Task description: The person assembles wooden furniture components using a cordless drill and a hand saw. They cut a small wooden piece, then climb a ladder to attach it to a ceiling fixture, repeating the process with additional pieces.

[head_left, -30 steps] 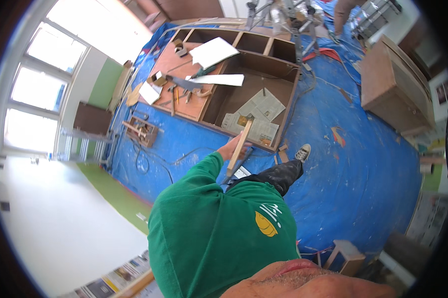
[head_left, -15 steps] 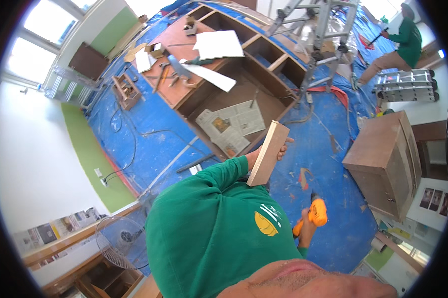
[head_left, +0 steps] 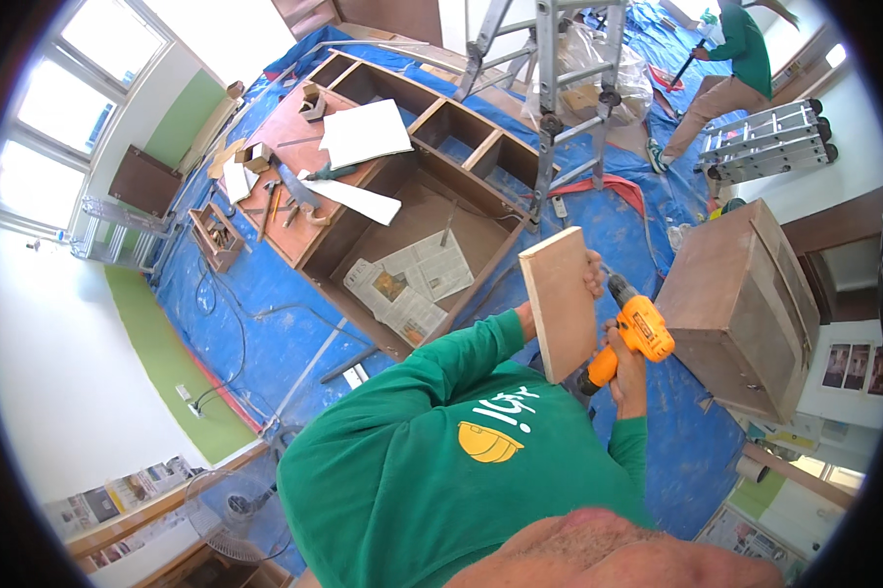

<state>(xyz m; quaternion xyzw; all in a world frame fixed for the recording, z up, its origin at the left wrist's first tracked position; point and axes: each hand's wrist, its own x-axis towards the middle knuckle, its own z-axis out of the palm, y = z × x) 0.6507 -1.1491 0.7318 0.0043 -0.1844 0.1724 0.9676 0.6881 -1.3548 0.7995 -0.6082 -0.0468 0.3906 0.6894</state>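
A short wooden board [head_left: 562, 306] stands tilted in front of me, with my left hand [head_left: 594, 273] wrapped behind it and the fingers showing at its far right edge. My right hand [head_left: 625, 365] grips the handle of an orange cordless drill [head_left: 643, 326]. The drill's black chuck points up and away, close to the board's right edge and near my left fingers. Whether the drill bit touches the board I cannot tell.
Ahead lies a brown cabinet frame [head_left: 363, 211] with newspaper [head_left: 414, 284] inside and tools on its panel. A stepladder [head_left: 559, 108] stands beyond it. A brown box cabinet [head_left: 740, 314] is at the right. Far right, a person in green [head_left: 740, 59] works. Blue sheeting [head_left: 265, 343] covers the floor.
My right hand has brought the drill up and forward beside the board. The board has turned so its broad face shows more. The whole view has shifted.
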